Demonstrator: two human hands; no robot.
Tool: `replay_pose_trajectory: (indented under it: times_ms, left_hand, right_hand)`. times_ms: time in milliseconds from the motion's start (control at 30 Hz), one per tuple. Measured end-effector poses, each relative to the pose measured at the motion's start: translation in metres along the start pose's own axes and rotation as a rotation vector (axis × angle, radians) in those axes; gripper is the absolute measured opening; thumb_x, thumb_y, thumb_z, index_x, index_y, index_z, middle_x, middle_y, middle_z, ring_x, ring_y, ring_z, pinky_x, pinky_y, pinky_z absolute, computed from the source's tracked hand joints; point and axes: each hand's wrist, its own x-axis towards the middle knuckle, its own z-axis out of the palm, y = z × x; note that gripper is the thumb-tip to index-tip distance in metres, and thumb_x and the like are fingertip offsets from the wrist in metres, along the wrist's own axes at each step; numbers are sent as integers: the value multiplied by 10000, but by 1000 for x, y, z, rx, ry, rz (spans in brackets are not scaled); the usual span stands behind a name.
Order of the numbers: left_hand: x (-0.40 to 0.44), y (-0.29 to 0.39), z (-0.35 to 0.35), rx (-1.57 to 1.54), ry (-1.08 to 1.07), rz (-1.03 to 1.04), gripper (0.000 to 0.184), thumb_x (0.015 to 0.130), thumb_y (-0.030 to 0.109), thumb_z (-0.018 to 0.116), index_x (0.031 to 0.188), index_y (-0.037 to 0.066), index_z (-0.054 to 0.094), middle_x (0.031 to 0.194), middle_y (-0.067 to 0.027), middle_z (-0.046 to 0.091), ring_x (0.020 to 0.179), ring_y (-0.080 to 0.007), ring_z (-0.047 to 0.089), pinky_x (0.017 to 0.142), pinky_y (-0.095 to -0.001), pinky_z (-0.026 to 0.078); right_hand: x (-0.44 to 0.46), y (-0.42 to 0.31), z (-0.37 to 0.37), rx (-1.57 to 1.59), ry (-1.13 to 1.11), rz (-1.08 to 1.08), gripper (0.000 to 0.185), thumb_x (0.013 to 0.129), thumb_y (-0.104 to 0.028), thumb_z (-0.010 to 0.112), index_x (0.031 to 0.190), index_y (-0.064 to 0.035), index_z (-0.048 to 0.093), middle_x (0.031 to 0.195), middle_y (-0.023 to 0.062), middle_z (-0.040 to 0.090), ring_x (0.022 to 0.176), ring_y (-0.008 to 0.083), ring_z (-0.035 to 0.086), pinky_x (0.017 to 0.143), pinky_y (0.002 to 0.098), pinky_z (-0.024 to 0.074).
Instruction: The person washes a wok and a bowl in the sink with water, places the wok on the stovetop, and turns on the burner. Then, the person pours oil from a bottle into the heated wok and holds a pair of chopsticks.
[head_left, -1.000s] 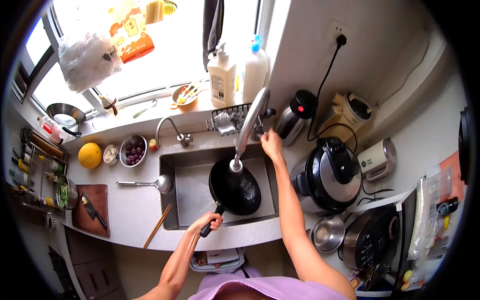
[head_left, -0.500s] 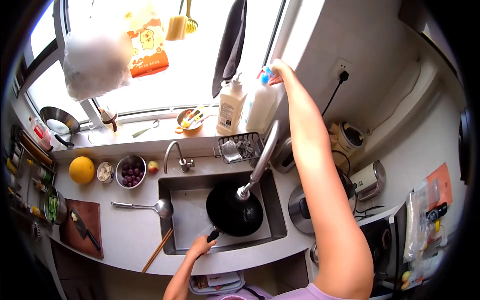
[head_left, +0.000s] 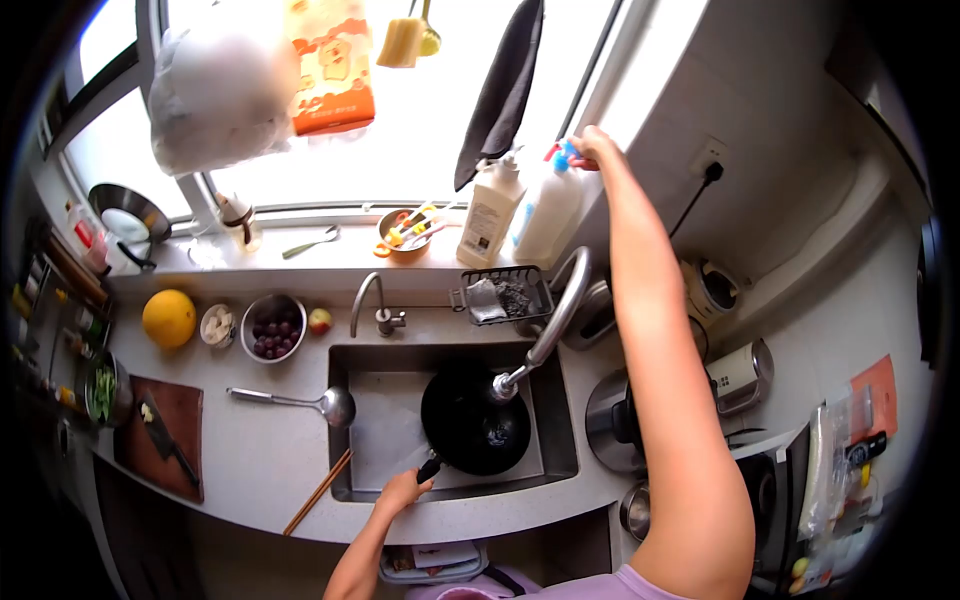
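My left hand is closed around the handle of a black wok that sits in the sink. The tip of the curved faucet hangs over the wok's upper right. My right hand reaches far up to the windowsill, its fingers closed at the blue and red top of a white spray bottle. The bottle stands upright beside a pump bottle. Part of the right fingers is hidden behind the bottle's top and the hand itself.
Left of the sink lie a ladle, chopsticks and a cutting board with a knife. A bowl of grapes stands behind. A black rack sits behind the sink, and a dark towel hangs by the window.
The camera view has shifted, so the scene sits slightly further right. My left hand stays on the wok's handle, and my right hand stays at the spray bottle's top.
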Motion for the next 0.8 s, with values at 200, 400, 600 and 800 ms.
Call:
replay_pose_trajectory:
  times_ms: [200,400,600,800]
  left_hand:
    - [-3,-5,7,71,91,93,427,815,425,610,963,24,621,854,-223,651,831,-403,623,731,-478,488]
    - [-10,-3,-4,-57,14,46,380,812,353,615,881,-21,631,818,-268,628,808,-419,617,723,-479,486]
    - [-12,-8,-24,97,87,62,370,794,358,647,941,19,658,791,-245,639,784,-400,629,705,-475,492]
    - [-4,-16,-30,209,145,60,349,782,368,650,960,69,672,737,-219,634,739,-400,617,689,-466,493]
  right_hand:
    - [-31,-9,-14,-562,400,-449,325,814,-306,689,847,18,677,860,183,682,729,244,682,675,355,548]
    - [-254,13,-17,617,-214,-903,475,938,-378,495,1004,73,630,898,177,681,877,247,678,850,355,535]
    - [-387,190,170,648,-1356,-99,445,994,-278,408,1280,58,468,1257,180,539,1195,233,501,1018,335,391]
    - [-361,394,411,-356,-703,-262,855,905,-518,447,1383,137,178,1450,309,204,1370,424,167,1117,468,182]
